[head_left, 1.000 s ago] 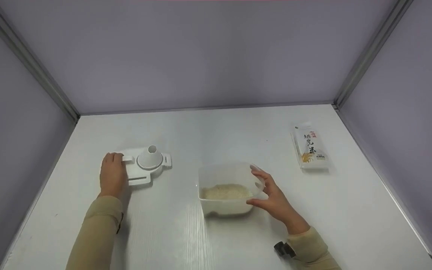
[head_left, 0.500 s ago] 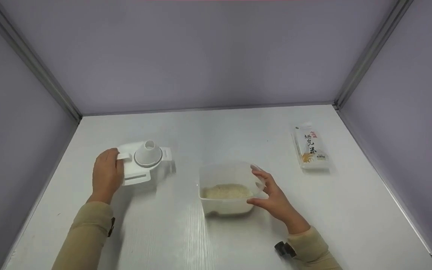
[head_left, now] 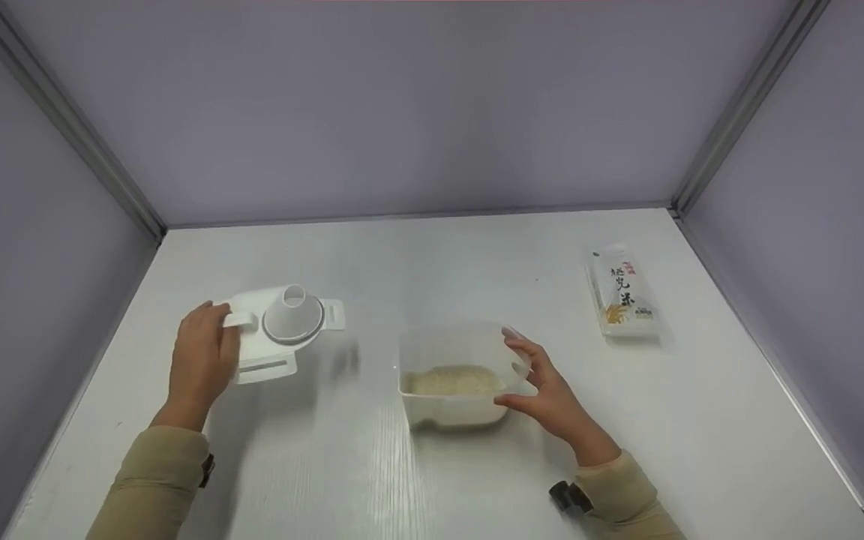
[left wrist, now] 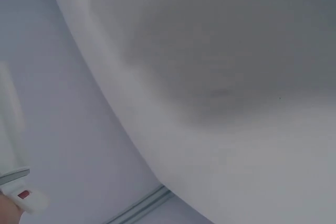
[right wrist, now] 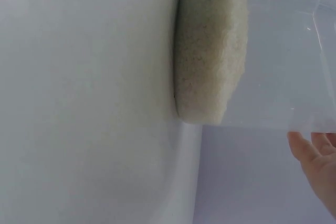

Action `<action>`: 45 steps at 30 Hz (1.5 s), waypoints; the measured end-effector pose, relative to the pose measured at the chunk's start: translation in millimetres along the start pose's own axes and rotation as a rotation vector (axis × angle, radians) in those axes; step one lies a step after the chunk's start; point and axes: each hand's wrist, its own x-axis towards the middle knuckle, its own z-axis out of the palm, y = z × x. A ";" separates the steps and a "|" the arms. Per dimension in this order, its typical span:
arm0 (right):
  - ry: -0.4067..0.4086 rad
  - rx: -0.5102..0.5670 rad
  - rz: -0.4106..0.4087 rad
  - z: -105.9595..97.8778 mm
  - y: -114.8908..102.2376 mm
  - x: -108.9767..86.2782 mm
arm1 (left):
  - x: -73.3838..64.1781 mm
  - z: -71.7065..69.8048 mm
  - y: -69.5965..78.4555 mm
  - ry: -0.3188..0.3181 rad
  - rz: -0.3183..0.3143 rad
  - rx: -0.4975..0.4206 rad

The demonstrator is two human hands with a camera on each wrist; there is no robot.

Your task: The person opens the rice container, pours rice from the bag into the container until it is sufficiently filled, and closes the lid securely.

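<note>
My left hand (head_left: pixel 202 360) grips the left edge of a white plastic lid (head_left: pixel 263 346) in the head view. The lid carries a cone-shaped spout (head_left: pixel 293 315) and slotted tabs, and hangs above the table with its shadow apart from it. The left wrist view catches only a blurred part of the lid with a small red mark (left wrist: pixel 23 194), beside a fingertip. At the middle, a translucent plastic container (head_left: pixel 454 412) stands on the table with rice (head_left: pixel 453 381) in its bottom. My right hand (head_left: pixel 552 401) holds its right rim between thumb and fingers; the right wrist view shows those fingers at the wall.
A sealed bag of rice (head_left: pixel 623 296) with printed characters lies at the back right of the white table (head_left: pixel 432 259). Grey panels (head_left: pixel 432 112) enclose the back and both sides. A black wrist device (head_left: pixel 569 496) is on the right sleeve.
My left hand has raised the lid off the table and drawn it left and slightly nearer; its shadow has separated. The right hand and the container have stayed in place.
</note>
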 end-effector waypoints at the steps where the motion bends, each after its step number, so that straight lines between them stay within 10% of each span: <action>1: 0.000 -0.001 0.000 -0.1 0.9 0.1 | -2.0 -2.1 2.4 -0.004 -0.005 -0.004; 16: 0.006 -0.012 0.041 1.3 -27.1 -1.5 | -34.2 -31.4 30.2 0.031 -0.045 -0.082; 26: -0.008 -0.004 0.020 1.0 -1.9 -0.5 | -54.0 -44.5 49.2 0.077 -0.032 -0.140; 45: 0.000 -0.036 0.045 2.0 -29.9 -1.4 | -44.0 -9.9 104.6 0.059 0.124 -0.195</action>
